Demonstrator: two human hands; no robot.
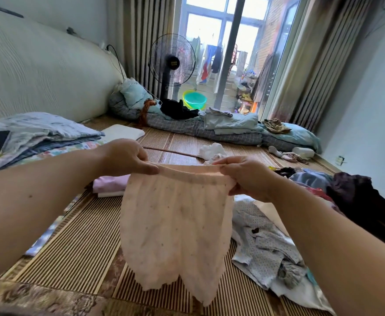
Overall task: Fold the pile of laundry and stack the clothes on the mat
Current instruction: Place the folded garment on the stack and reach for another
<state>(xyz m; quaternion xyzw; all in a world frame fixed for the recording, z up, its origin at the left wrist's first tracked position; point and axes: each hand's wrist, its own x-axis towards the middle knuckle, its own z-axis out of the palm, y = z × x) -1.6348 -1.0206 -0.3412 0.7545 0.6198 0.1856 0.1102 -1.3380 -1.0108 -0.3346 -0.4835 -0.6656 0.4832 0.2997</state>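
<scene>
Two hands hold one pink pair of shorts [175,226] up by the waistband: the left hand [127,159] pinches the left end, the right hand [246,176] grips the right end, and the hands are apart with the band stretched between them. The shorts hang in the air above the mat [77,242], their two scalloped legs dangling just over it. This looks like the straightening step before a fold; the next move probably calls for laying the shorts flat on the mat or bringing the two ends together to halve them. Behind the shorts, to their left, one folded stack [109,184] sits on the mat, lilac on top of white. To the right of the shorts lies the unfolded pile [285,245], with a dotted pale garment in front and dark clothes behind; how many pieces it holds I cannot tell. Farther back, beyond the shorts, one white piece [212,151] lies crumpled.
</scene>
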